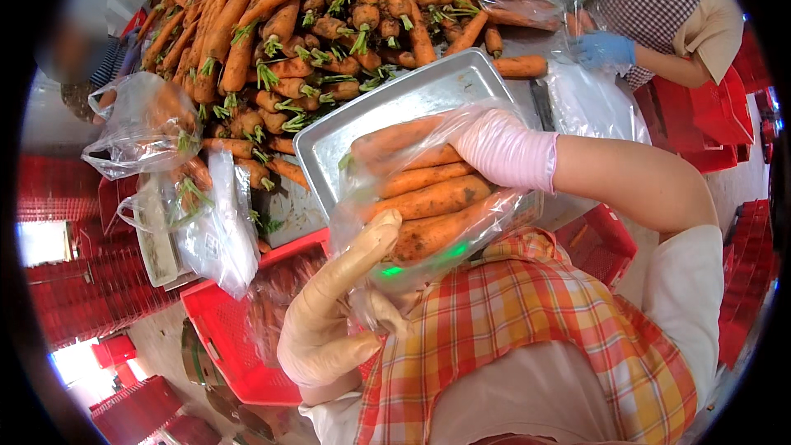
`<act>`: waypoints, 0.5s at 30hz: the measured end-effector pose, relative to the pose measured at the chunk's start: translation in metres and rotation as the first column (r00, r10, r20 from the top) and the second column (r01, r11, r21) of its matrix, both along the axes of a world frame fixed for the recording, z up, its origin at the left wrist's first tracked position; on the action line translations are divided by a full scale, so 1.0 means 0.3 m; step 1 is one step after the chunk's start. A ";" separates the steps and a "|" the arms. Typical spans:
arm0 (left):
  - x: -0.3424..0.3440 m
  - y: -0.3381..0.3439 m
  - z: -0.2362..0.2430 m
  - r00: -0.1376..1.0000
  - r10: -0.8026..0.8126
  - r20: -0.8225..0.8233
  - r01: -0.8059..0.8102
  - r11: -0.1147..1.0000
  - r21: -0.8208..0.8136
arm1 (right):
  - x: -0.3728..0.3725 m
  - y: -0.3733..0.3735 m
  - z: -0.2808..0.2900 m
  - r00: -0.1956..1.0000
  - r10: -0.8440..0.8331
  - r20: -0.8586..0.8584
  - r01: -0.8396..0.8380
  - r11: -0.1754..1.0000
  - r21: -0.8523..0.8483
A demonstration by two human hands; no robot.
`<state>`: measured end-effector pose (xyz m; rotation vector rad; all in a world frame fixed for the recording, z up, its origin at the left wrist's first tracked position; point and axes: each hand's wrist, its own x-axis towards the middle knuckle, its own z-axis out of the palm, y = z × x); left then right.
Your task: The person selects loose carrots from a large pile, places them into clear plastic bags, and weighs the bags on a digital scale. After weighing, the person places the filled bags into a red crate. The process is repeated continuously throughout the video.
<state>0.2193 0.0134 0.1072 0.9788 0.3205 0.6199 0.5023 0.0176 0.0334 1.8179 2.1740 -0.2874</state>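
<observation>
In the head view, our right hand (501, 148), in a pale pink glove, is clamped over the far-right end of a clear plastic bag (432, 185) of soil-flecked carrots (445, 198), its fingertips out of sight behind the film. Our left hand (334, 313), in a cream glove, is open beside the bag's near-left end, thumb and fingers spread, one fingertip against the plastic. The bag slants over the near part of a shallow metal tray (317, 144), its lower edge close to our plaid apron (511, 297), a green glow on the film; whether the tray bears any of the load we cannot tell. We judge it a fairly heavy parcel for so thin a skin: the carrots look stiff and firm, likely to snap if dropped, while the film looks limp and slick and could tear at a pointed tip. One palm beneath the carrots, with the other hand on the gathered plastic, would seem the surest hold. Beyond the tray, a heap of carrots (247, 25) with trimmed green stalks covers the surface (297, 227); at left sit another bag of carrots (156, 119) and a sheaf of plastic bags (218, 231), above a red crate (247, 387). At upper right, a co-worker's blue-gloved hand (608, 51) reaches in near a pile of clear bags (589, 103).
</observation>
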 end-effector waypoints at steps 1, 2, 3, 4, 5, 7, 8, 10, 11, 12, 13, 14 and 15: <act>0.002 0.002 -0.004 0.999 -0.012 0.037 0.012 1.000 -0.002 | -0.008 -0.012 0.037 0.999 -0.022 -0.025 0.023 0.999 0.034; 0.004 0.002 0.002 1.000 -0.001 0.030 0.001 1.000 -0.007 | -0.011 -0.008 0.061 0.998 -0.037 -0.048 0.038 0.999 0.015; 0.008 0.001 0.009 1.000 0.013 0.019 -0.012 1.000 -0.013 | -0.014 -0.003 0.082 0.996 -0.054 -0.072 0.054 0.999 -0.005; 0.011 0.001 0.015 1.000 0.027 0.008 -0.026 0.999 -0.020 | -0.007 0.020 0.091 0.994 -0.066 -0.092 0.059 0.995 -0.077; 0.013 0.003 0.017 0.999 0.042 0.017 -0.042 0.999 -0.007 | -0.003 0.036 0.103 0.991 -0.079 -0.112 0.062 0.987 -0.148; 0.009 0.014 0.025 0.997 0.072 0.022 -0.072 0.997 0.029 | -0.011 0.046 0.138 0.983 -0.104 -0.153 0.084 0.987 -0.135; 0.007 0.021 0.031 0.996 0.086 0.020 -0.087 0.995 0.052 | -0.013 0.050 0.164 0.978 -0.117 -0.174 0.095 0.987 -0.129; 0.006 0.045 0.055 0.993 0.116 -0.006 -0.115 0.987 0.116 | -0.018 0.063 0.223 0.968 -0.131 -0.215 0.107 0.987 -0.116; -0.003 0.074 0.076 0.982 0.187 -0.020 -0.179 0.962 0.205 | -0.021 0.070 0.262 0.963 -0.136 -0.234 0.113 0.988 -0.109; -0.006 0.111 0.083 0.956 0.292 -0.024 -0.272 0.914 0.303 | -0.020 0.077 0.311 0.975 -0.133 -0.180 0.119 0.989 -0.086; -0.016 0.137 0.097 0.914 0.405 -0.015 -0.369 0.849 0.379 | -0.030 0.087 0.380 0.984 -0.120 -0.130 0.113 0.992 -0.056; -0.012 0.133 0.107 0.891 0.454 0.019 -0.429 0.828 0.361 | -0.037 0.095 0.417 0.991 -0.108 -0.079 0.107 0.994 -0.026; -0.007 0.136 0.114 0.865 0.498 0.057 -0.485 0.804 0.344 | -0.026 0.084 0.421 0.997 -0.050 -0.066 0.052 0.998 0.032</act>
